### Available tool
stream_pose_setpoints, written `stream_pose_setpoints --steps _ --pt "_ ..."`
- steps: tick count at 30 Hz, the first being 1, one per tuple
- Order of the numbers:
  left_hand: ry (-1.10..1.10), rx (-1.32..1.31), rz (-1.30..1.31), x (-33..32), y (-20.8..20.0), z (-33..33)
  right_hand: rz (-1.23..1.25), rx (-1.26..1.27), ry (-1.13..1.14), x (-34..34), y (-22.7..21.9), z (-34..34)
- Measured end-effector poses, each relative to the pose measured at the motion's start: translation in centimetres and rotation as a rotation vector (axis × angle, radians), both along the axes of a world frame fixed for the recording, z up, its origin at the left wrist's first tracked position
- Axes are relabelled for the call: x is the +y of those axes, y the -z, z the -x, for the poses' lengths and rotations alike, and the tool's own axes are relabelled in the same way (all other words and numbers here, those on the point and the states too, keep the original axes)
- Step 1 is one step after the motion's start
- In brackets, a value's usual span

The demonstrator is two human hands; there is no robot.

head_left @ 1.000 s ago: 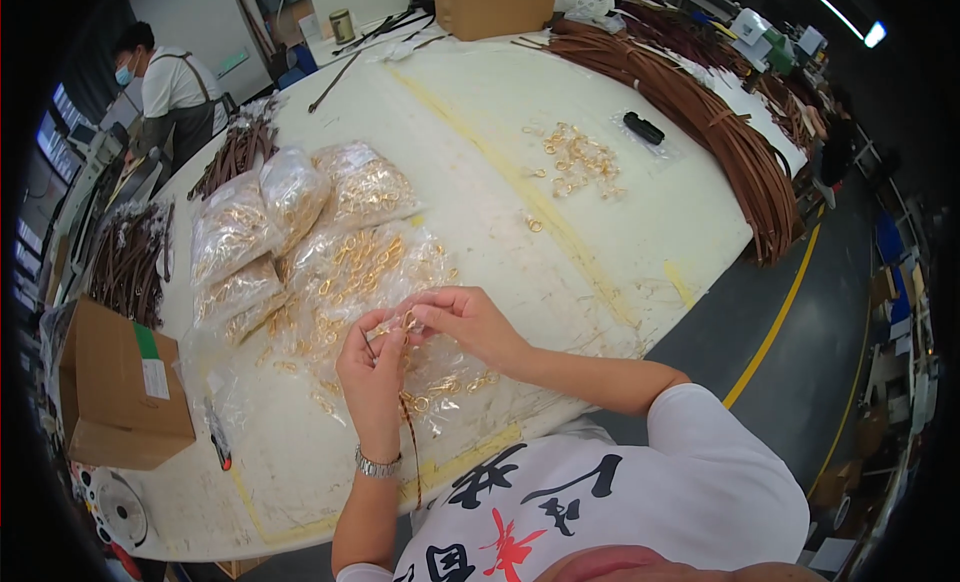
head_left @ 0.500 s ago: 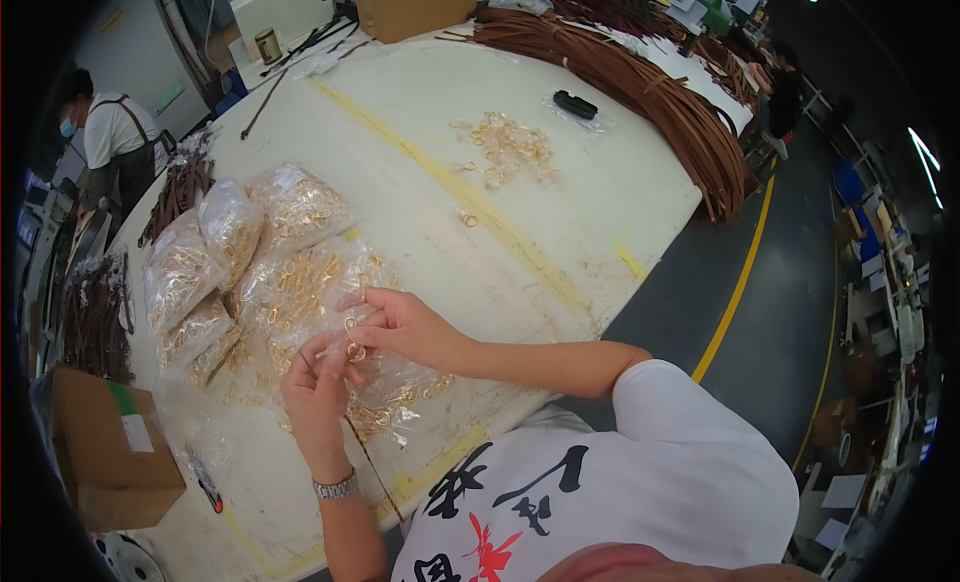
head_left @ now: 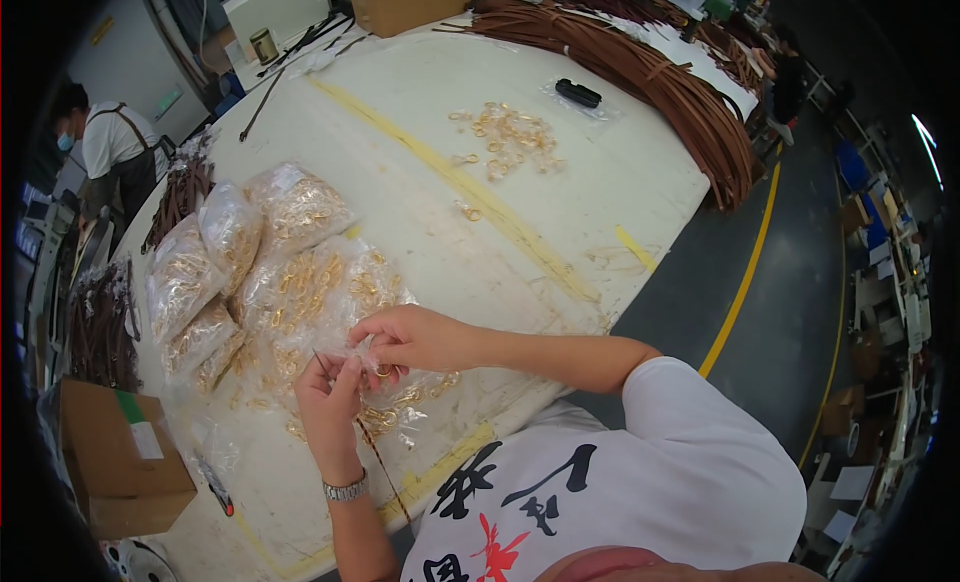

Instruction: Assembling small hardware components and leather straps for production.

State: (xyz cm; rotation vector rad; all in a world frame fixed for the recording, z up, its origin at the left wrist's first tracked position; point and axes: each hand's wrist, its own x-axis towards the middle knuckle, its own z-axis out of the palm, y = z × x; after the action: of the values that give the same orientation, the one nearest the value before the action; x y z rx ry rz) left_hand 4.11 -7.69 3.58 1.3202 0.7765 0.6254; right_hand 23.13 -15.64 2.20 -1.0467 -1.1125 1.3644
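Note:
Both my hands meet over the near edge of a heap of gold metal snap hooks, spread on clear plastic. My right hand is closed, its fingertips pinching a gold snap hook with clear wrap about it; part of the hook is hidden by the fingers. Close against it, my left hand is pinched shut at the clear wrap. A thin dark tip sticks up from the left fingers, and its kind cannot be made out.
Several full clear bags of gold hooks lie left of the heap. Farther off are loose wrapped hooks, a black object and a brown strap bundle. A cardboard box and a cutter sit near left. Another person works at far left.
My right hand has come down and its fingers have closed in toward the left hand. The gold hook, plainly seen before, is now mostly covered. My left hand has shifted slightly.

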Motion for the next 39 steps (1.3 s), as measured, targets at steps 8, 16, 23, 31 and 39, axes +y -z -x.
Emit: stream_pose_setpoints --steps 8,16,23,31,39 --pt "-0.224 -0.095 0.009 -1.2 0.1 -0.9 -0.344 -0.851 0.240 -0.8 -0.7 1.4" --pt "-0.246 -0.049 -0.060 -2.1 -0.3 -1.6 -0.447 -1.022 0.291 -0.6 0.2 1.6" --pt "-0.268 -0.104 -0.022 -2.9 -0.5 -1.6 -0.536 -1.027 0.414 -1.1 0.4 2.3" --pt "-0.249 -0.090 -0.066 -3.0 -0.4 -1.5 -0.173 -0.484 0.205 -0.6 -0.4 0.8" --pt "-0.092 -0.054 -0.162 -1.6 -0.8 -0.7 0.285 0.323 -0.281 0.5 -0.4 -1.9"
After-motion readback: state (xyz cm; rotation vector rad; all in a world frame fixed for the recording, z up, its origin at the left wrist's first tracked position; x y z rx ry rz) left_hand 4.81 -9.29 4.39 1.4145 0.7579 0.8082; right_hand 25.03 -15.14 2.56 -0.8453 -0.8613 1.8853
